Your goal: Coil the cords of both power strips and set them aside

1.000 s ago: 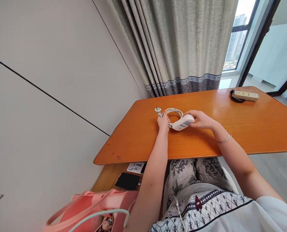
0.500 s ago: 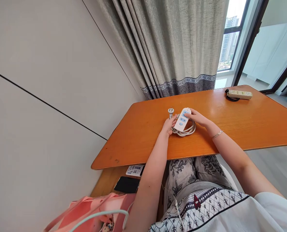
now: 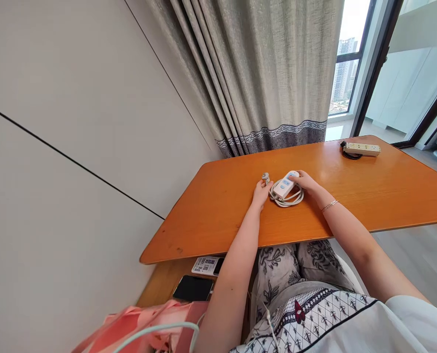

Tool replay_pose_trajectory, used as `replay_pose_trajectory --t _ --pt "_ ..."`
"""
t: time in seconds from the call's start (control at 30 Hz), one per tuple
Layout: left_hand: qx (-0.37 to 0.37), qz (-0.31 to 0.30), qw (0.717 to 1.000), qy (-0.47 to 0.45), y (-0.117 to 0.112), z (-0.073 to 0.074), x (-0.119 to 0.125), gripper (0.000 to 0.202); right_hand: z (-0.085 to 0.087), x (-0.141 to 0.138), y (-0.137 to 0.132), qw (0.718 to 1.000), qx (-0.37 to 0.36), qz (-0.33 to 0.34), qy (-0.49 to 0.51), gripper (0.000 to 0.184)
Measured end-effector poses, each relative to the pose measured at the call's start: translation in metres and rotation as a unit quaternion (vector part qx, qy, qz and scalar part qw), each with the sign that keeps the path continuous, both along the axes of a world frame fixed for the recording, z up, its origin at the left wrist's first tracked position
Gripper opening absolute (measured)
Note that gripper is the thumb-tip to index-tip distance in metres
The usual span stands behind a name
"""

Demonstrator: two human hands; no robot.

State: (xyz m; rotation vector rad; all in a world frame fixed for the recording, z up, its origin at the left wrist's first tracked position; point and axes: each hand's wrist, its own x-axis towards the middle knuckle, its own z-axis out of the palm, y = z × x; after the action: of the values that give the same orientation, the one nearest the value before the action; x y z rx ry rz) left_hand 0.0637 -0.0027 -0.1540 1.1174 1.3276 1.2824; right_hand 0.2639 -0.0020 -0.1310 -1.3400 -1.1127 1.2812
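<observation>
A white power strip with blue socket faces lies tilted over its own coiled white cord on the orange-brown table. My right hand grips the strip's far end, with the thumb on top of it. To the left, my left hand has its fingers closed at the base of the cord's plug, which points up and away from me. The exact finger contact on the plug is too small to see fully.
A cream power strip with a black cord sits at the table's far right. Below the left edge are a black phone, a printed card and a pink bag. A grey curtain hangs behind.
The white power strip has been lowered and tilted further towards the right. In my left hand the plug has turned, its prongs no longer facing up plainly. The view has shifted slightly.
</observation>
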Motion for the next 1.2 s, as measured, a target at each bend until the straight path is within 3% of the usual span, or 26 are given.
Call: replay_pose_trajectory --t 0.1,0.2,0.37,0.47,0.63,0.77,0.97,1.2 --pt "0.000 0.019 0.996 0.082 0.002 -0.003 -0.002 0.054 -0.001 0.018 0.003 0.999 -0.001 -0.030 -0.013 0.034" --pt "0.017 0.005 0.987 0.161 -0.001 -0.002 -0.002 0.053 -0.002 0.046 0.002 0.998 0.003 -0.065 -0.023 0.029" --pt "0.067 -0.052 0.960 0.265 -0.013 -0.001 0.003 0.043 -0.003 0.124 -0.015 0.983 0.016 -0.168 -0.064 0.020" --pt "0.089 -0.082 0.943 0.311 -0.017 -0.001 0.006 0.040 -0.004 0.179 -0.037 0.957 0.030 -0.268 -0.109 0.016" --pt "0.118 -0.124 0.911 0.377 -0.018 -0.001 0.007 0.036 -0.011 0.243 -0.075 0.891 0.031 -0.414 -0.185 0.034" --pt "0.130 -0.139 0.889 0.418 -0.019 -0.001 0.006 0.034 -0.022 0.260 -0.091 0.868 0.006 -0.432 -0.244 0.038" --pt "0.139 -0.153 0.865 0.456 -0.019 0.001 0.004 0.032 -0.029 0.264 -0.094 0.823 -0.048 -0.452 -0.342 0.058" --pt "0.140 -0.162 0.854 0.475 -0.020 0.002 0.004 0.032 -0.029 0.258 -0.099 0.802 -0.029 -0.448 -0.394 0.065"
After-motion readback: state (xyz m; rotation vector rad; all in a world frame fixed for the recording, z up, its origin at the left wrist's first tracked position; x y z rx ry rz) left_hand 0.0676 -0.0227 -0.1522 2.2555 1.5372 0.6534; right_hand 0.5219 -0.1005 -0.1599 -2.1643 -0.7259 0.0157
